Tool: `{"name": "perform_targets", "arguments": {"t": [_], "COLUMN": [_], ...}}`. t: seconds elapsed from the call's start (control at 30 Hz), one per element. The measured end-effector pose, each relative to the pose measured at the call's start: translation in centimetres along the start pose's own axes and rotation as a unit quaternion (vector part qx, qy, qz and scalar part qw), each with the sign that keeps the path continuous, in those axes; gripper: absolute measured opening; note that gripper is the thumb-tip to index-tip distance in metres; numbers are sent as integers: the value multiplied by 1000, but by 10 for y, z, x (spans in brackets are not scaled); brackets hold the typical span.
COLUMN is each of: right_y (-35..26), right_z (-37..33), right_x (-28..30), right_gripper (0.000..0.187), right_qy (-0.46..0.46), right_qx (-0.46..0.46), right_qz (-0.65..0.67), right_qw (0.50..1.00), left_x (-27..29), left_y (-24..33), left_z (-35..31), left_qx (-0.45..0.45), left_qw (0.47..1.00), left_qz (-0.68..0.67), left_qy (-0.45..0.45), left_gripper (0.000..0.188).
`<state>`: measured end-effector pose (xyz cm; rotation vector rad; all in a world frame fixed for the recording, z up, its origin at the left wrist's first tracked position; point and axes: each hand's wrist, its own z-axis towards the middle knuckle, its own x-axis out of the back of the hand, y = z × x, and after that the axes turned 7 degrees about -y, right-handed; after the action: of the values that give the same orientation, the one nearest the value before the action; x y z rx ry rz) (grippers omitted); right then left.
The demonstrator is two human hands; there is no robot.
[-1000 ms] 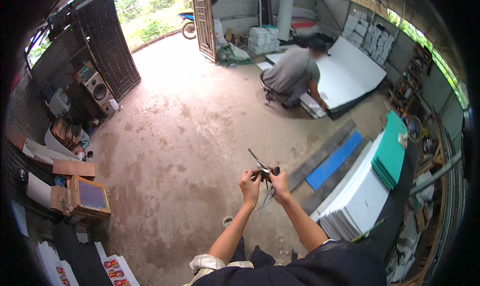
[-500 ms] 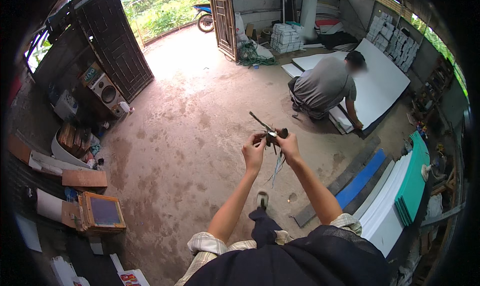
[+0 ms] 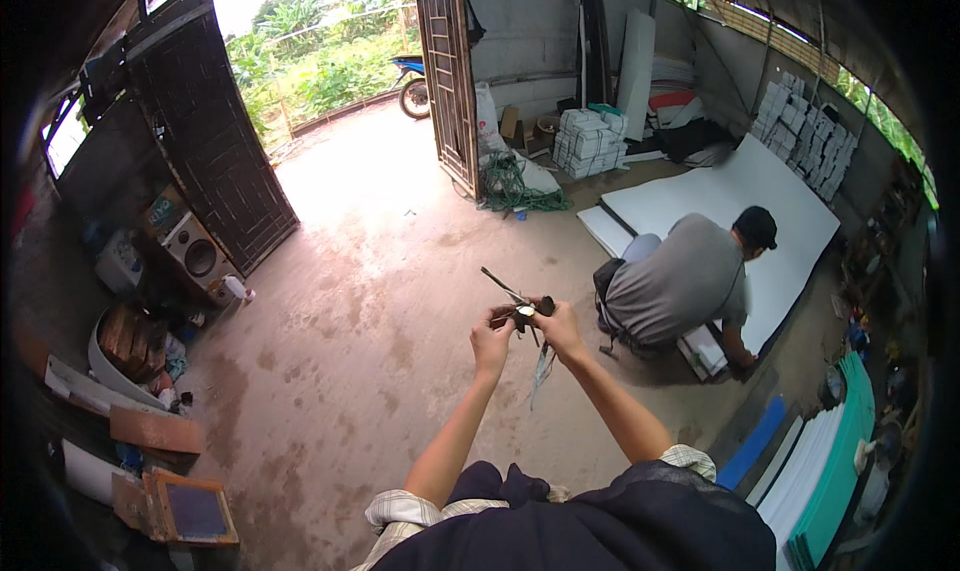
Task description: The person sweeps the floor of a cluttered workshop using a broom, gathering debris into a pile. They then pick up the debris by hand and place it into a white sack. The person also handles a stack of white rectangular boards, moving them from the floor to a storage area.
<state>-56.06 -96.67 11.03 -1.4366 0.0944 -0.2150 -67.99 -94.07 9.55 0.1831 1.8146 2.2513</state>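
Both my hands are raised in front of me above the floor, close together on one small dark bundle point(image 3: 525, 313). Its exact kind is too small to make out. A thin dark stick-like piece juts from it to the upper left, a pale round part shows in the middle, and a dark knob stands at its right. Pale bluish strands point(image 3: 541, 373) dangle below. My left hand point(image 3: 490, 341) pinches the bundle's left side with bent fingers. My right hand point(image 3: 558, 329) is closed around the right side, its thumb near the pale part.
A co-worker point(image 3: 672, 291) crouches at the right over large white sheets point(image 3: 800, 211). Stacked white and green panels point(image 3: 845, 441) and a blue strip point(image 3: 752, 441) lie at lower right. Boxes and a framed screen point(image 3: 192, 506) line the left. An open doorway with a motorbike point(image 3: 412, 93) is ahead.
My view has tilted up and shifted, so the room sits lower and the sheets further right. My hands stay on the bundle, slightly lower in the picture. The co-worker remains crouched.
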Motion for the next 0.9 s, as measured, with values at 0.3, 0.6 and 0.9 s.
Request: {"name": "perform_targets", "arguments": {"t": [0.3, 0.6, 0.9], "right_y": [51, 41, 116], "right_z": [273, 481, 688], "right_x": [51, 126, 244], "right_gripper": [22, 21, 22], "right_qy": [6, 97, 125], "right_qx": [48, 46, 24], "right_qz": [-51, -116, -90], "right_qw": [998, 987, 988], "left_x": [-33, -101, -203], "left_y": [-70, -110, -192], "left_z": [274, 506, 713], "left_qx": [3, 16, 17], "left_qw": [990, 969, 984], "left_qz": [-128, -203, -120], "left_qy": [-59, -138, -130], "left_gripper": [20, 24, 17]}}
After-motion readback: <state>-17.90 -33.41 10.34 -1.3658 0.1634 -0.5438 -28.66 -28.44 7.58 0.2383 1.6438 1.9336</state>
